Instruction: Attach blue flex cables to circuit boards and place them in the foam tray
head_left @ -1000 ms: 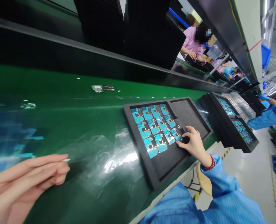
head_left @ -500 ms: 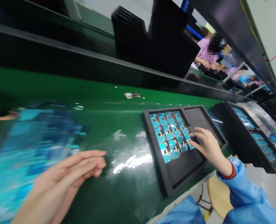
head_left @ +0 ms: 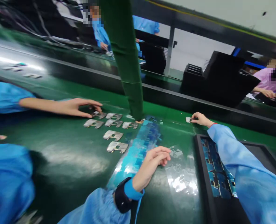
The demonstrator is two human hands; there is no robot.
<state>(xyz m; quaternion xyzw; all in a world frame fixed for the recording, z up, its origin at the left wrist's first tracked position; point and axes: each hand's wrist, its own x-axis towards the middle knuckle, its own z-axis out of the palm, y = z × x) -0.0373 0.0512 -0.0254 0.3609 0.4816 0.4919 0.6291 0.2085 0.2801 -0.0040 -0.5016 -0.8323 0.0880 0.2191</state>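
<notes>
My right hand (head_left: pixel 199 119) pinches a small silvery metal piece (head_left: pixel 188 119) at the back of the green bench, beyond a black foam tray (head_left: pixel 199 161) of blue circuit boards. My left hand (head_left: pixel 153 161), with a black band at the wrist, hovers over the bench beside a strip of blue film pieces (head_left: pixel 134 149). Its fingers are curled close together; whether they hold anything is hidden. My right sleeve covers part of the tray.
Several metal plates (head_left: pixel 116 147) lie left of the blue strip. Another person's hand (head_left: pixel 78 106) reaches to them from the left. A green-wrapped post (head_left: pixel 128 62) rises behind; a dark ledge (head_left: pixel 161 93) runs along the back.
The view has swung left. My right hand has moved from the boards in the tray to the metal piece at the back and taken hold of it.
</notes>
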